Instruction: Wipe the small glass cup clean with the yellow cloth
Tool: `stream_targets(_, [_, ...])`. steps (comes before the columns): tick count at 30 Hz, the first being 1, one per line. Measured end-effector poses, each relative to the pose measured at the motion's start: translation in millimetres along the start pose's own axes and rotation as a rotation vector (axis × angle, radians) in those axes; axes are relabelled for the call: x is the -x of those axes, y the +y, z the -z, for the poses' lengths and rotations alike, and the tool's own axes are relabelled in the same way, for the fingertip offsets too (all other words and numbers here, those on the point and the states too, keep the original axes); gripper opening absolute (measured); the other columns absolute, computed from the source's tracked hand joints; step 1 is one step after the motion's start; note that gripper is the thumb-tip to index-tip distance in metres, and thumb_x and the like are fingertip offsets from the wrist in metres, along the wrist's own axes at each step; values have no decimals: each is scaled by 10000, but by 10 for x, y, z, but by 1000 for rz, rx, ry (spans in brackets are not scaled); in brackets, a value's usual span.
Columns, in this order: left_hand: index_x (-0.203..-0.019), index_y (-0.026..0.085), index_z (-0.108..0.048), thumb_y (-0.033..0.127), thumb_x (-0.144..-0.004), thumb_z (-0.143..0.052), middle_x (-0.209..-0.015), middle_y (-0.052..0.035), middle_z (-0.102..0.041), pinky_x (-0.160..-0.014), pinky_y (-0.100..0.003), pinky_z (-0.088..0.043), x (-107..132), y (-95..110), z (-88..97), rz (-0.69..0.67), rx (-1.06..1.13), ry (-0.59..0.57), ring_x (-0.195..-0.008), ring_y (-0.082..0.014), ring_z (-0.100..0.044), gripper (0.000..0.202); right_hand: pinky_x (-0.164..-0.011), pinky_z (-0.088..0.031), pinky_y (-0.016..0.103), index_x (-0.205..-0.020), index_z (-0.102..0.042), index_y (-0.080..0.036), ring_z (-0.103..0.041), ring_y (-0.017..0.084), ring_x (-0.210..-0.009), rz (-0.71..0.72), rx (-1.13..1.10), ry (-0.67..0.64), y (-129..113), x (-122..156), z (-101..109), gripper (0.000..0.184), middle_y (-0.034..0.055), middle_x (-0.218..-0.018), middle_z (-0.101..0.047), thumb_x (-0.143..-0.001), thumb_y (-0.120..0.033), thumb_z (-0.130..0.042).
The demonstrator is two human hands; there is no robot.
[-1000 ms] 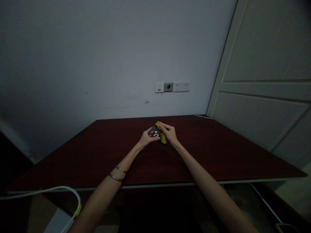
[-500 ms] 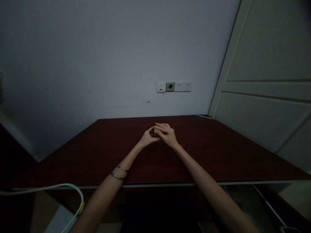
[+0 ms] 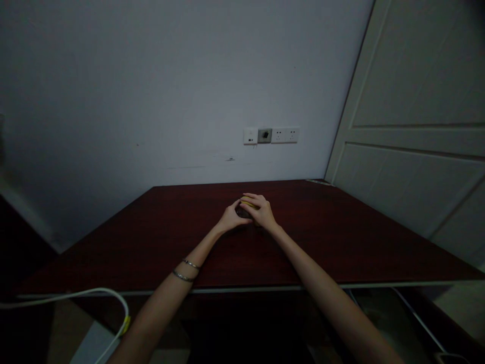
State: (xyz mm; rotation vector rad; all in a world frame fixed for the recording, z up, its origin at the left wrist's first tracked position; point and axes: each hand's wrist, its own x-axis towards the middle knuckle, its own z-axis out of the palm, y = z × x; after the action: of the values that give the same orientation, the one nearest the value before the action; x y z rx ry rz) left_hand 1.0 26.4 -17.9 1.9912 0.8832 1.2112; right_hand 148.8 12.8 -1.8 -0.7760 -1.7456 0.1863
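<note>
Over the middle of the table, both hands meet around a small dark jar (image 3: 243, 212) with a yellow lid (image 3: 248, 201). My left hand (image 3: 229, 218) is wrapped round the jar's dark body from the left, thumb on the near side. From the right, my right hand (image 3: 264, 214) has its fingers curled over the yellow lid. The fingers cover much of both parts, and the room is dim, so the jar's contents cannot be made out. Two bracelets (image 3: 184, 276) circle my left forearm.
The dark red tabletop (image 3: 151, 232) reaches back to a pale wall carrying a row of sockets (image 3: 278, 135). A white panelled door (image 3: 413, 151) stands at the right. A white cable (image 3: 102, 289) with a yellow tag loops over the front left edge.
More of the jar's dark body shows between my hands now. My right fingers have shifted slightly on the yellow lid; both arms stay in nearly the same place.
</note>
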Motion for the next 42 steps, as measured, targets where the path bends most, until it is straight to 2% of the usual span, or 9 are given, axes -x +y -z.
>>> stream_targets(4, [-1156, 120, -500, 197, -533, -745, -1070, -94, -605, -847, -324, -445, 1, 21, -1, -28, 23, -9, -953, -209, -575, 675, -911, -404, 397, -911, -691, -300, -531, 211, -1027, 51, 37, -51, -56, 0, 11, 188, 12, -1114, -623, -753, -361, -610])
stream_targets(9, [-1209, 124, -463, 235, -494, -780, -1109, -111, -592, -892, -350, -422, 10, 25, -21, -16, 38, -41, -1008, -229, -556, 789, -870, -445, 369, -885, -702, -243, -596, 207, -940, -174, -132, 89, 48, -36, -30, 219, 47, -976, -674, -746, -376, -598])
stream_targets(12, [-1226, 120, -446, 239, -507, -777, -1086, -110, -603, -875, -347, -433, 5, 17, -26, 12, 82, -77, -979, -220, -569, 800, -845, -466, 354, -851, -709, -207, -618, 210, -901, -266, -271, 109, 105, -52, -39, 238, 60, -913, -688, -721, -382, -615])
stream_targets(15, [-1187, 100, -478, 237, -529, -764, -1051, -110, -614, -837, -337, -450, -16, 3, -18, 48, 121, -48, -924, -206, -585, 730, -877, -446, 362, -882, -703, -225, -595, 205, -955, -180, -281, 96, 73, -44, -22, 220, 55, -979, -670, -735, -361, -610])
stream_targets(19, [-1090, 99, -547, 179, -550, -727, -996, -87, -631, -800, -310, -456, -47, -39, -7, 52, 155, 6, -878, -186, -589, 575, -923, -398, 404, -912, -692, -293, -539, 204, -1022, 7, -119, 16, -47, -7, 17, 182, 29, -1085, -627, -749, -328, -617])
stream_targets(22, [-1057, 101, -562, 144, -556, -702, -956, -73, -638, -774, -302, -459, -56, -61, -13, 51, 200, 16, -834, -171, -593, 523, -930, -386, 419, -908, -690, -318, -512, 210, -1049, 66, -80, -31, -80, 2, 23, 172, 17, -1107, -615, -750, -327, -621])
stream_targets(29, [-1080, 97, -557, 208, -530, -759, -1017, -98, -629, -811, -308, -449, -52, 12, -24, 124, 272, 20, -876, -176, -588, 596, -874, -442, 378, -937, -691, -253, -571, 213, -991, -166, -298, 73, 54, -46, -23, 241, 63, -1052, -632, -748, -375, -604])
stream_targets(36, [-1028, 100, -592, 235, -567, -736, -986, -89, -642, -783, -307, -454, -45, 88, 0, 140, 234, 63, -845, -176, -590, 501, -968, -349, 405, -964, -674, -305, -506, 200, -1083, 12, -155, -52, -31, -33, 61, 215, 25, -1142, -589, -775, -346, -583])
stream_targets(42, [-1027, 96, -589, 261, -544, -754, -983, -91, -647, -781, -308, -461, -40, 86, -1, 158, 283, 88, -855, -186, -596, 537, -917, -418, 359, -984, -673, -255, -549, 192, -1026, -157, -257, 69, 23, -52, 12, 263, 61, -1097, -602, -770, -375, -579])
